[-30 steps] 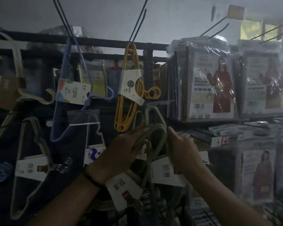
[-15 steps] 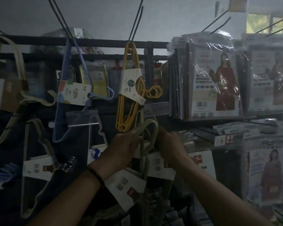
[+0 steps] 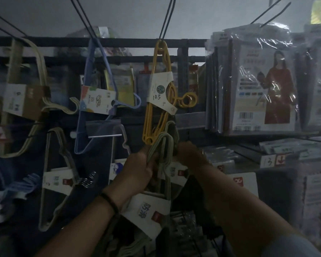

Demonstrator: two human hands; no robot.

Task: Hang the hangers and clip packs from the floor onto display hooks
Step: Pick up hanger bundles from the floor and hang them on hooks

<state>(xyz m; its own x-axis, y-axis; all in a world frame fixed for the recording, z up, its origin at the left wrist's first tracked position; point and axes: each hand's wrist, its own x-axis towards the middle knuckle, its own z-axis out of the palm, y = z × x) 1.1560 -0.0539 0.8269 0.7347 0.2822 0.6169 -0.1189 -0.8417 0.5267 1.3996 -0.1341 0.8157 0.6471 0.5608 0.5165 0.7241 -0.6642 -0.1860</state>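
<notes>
dim light, and the left hand [image 3: 137,169] grips the grey hanger bundle [image 3: 167,145] just under its curved tops, with the white label sleeve [image 3: 148,214] lying below the wrist. the right hand [image 3: 191,154] is tight against the other side of those tops with its fingers curled, but in this gloom i can't tell whether it actually pinches them. the bundle is raised right beneath the yellow hangers [image 3: 156,115] on their wire hook [image 3: 167,17], with blue hangers [image 3: 89,108] to the left and bagged garments [image 3: 258,86] to the right.
</notes>
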